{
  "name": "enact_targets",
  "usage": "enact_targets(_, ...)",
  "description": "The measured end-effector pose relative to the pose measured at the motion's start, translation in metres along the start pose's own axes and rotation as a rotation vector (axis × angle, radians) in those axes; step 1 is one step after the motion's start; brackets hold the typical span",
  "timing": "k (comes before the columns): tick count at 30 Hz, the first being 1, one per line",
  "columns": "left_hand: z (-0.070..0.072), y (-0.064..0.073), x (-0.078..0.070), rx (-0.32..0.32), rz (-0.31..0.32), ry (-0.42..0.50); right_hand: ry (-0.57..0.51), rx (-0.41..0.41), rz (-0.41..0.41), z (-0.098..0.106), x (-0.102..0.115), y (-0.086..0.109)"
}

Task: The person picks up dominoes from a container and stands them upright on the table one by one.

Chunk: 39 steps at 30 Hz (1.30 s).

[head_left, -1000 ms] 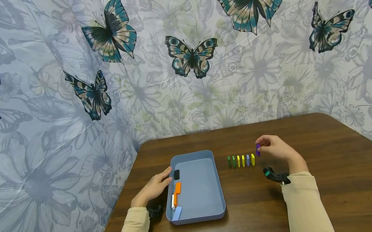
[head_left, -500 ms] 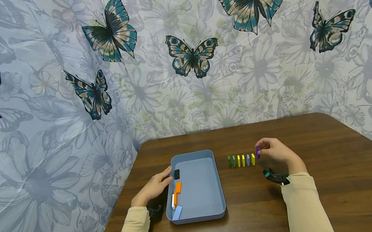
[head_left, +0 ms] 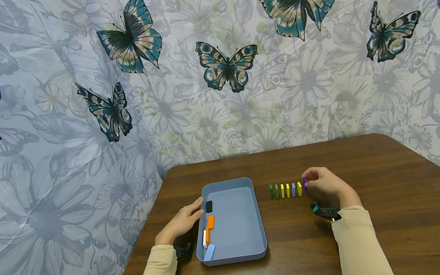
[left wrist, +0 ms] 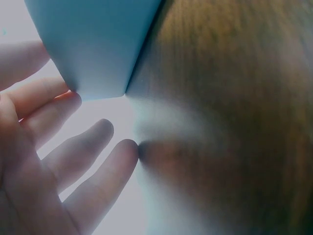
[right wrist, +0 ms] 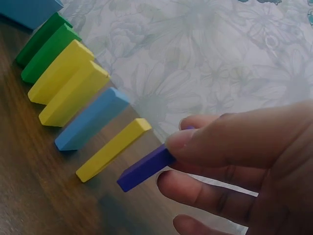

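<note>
In wrist view, the right hand (right wrist: 239, 147) pinches a purple block (right wrist: 145, 169), seemingly half hidden from above.

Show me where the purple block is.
In the right wrist view, the purple block is near the centre, pinched by the right hand, right of the nearest yellow block.

My head camera looks forward and down across the counter (head_left: 292, 241) to the wall (head_left: 189, 114), from farthest back. My left-wrist camera looks closely at the tray (left wrist: 98, 54), my right-wrist camera closely along the blocks (right wrist: 92, 120); the head view shares both.
</note>
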<state>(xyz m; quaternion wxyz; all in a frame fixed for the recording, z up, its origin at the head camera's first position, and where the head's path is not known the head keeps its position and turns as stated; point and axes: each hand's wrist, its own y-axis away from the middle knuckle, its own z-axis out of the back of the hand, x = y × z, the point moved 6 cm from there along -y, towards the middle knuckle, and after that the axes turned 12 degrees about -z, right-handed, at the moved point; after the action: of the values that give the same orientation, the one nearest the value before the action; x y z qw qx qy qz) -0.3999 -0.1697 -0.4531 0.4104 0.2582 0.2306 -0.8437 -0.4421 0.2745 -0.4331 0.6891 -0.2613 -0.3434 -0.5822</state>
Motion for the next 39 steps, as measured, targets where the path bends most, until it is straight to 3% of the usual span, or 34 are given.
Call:
enact_targets(17,-0.002,0.000,0.002,0.015,-0.007,0.006,-0.038,0.022,-0.024,-0.007,-0.008,-0.003)
enact_targets(28,-0.001,0.000,0.000,0.014,0.003,0.014,0.016,0.014,-0.001,-0.009,-0.006,-0.002)
enact_targets(39,-0.001,0.002,0.000,0.016,-0.002,0.010,-0.011,0.017,-0.004,-0.011,-0.005,-0.003)
